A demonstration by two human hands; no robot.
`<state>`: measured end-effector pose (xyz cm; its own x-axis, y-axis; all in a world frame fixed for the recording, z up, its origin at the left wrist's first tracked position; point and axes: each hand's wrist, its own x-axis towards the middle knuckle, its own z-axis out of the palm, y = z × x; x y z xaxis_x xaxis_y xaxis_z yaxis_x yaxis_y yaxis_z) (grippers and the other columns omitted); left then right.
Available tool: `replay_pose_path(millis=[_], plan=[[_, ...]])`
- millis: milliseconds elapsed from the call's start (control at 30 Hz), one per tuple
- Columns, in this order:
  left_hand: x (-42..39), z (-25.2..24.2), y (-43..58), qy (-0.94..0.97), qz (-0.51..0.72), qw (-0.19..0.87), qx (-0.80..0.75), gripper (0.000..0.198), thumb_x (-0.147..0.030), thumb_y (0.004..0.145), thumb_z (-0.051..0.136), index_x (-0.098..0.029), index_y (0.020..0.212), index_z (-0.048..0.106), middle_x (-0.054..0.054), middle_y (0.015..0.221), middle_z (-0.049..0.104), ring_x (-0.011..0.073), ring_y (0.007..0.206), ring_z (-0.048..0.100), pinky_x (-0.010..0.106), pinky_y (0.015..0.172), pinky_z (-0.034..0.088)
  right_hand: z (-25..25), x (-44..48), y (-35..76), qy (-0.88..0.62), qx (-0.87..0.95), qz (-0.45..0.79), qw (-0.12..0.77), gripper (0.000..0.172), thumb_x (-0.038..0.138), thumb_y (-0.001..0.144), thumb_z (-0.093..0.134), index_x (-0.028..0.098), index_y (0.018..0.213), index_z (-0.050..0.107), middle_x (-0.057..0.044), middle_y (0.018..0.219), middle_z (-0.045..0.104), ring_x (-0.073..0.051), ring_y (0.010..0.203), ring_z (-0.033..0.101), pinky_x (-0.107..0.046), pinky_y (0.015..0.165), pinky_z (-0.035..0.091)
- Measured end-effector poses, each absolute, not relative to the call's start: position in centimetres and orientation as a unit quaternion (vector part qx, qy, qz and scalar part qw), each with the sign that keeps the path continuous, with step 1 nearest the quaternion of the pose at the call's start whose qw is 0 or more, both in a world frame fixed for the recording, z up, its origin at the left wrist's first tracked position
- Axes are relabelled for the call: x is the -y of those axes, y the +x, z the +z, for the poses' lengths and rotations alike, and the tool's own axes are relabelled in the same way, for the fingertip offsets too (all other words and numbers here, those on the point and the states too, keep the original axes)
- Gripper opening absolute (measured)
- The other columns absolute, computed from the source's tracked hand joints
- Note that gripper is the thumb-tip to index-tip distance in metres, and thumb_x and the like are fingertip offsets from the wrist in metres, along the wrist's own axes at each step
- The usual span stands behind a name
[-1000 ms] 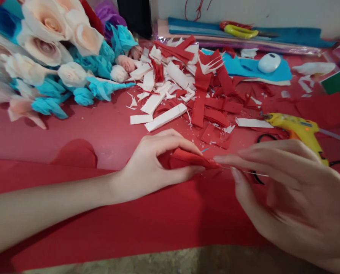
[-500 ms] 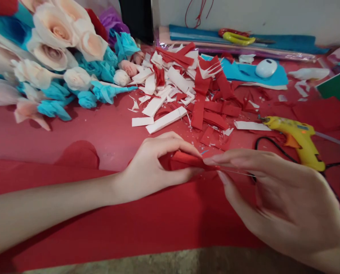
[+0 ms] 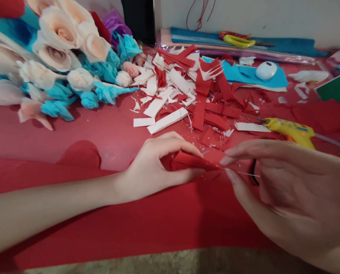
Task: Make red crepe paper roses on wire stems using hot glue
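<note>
Over the broad red sheet (image 3: 124, 228), the right hand's (image 3: 298, 194) fingertips nearly met, any grip on the thin pale strand (image 3: 249, 174) unclear; the left hand (image 3: 150, 165) pinched the folded red papery piece (image 3: 191, 160). Tip-working seemed underway, needing a steady left hold next.

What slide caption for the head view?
Bare left hand holds a narrow red paper piece, bare right hand near its tip, heaped red and white paper strips beyond.
</note>
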<state>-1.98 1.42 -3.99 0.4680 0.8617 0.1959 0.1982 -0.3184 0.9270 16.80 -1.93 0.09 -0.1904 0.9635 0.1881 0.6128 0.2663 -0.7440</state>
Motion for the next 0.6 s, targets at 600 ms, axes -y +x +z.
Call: replay_pose_path(millis=[600], plan=[[-1.48, -4.11, -2.20, 0.756, 0.378, 0.422, -0.326, 0.021, -0.012, 0.070, 0.064, -0.022, 0.089, 0.062, 0.002, 0.090, 0.067, 0.0169, 0.087, 0.058, 0.030, 0.080, 0.048, -0.28, 0.93, 17.29, -0.506, 0.784, 0.234, 0.273, 0.025, 0.014, 0.078, 0.053, 0.019, 0.103, 0.052, -0.002, 0.098, 0.060, -0.013, 0.096, 0.056, -0.023, 0.083, 0.045]])
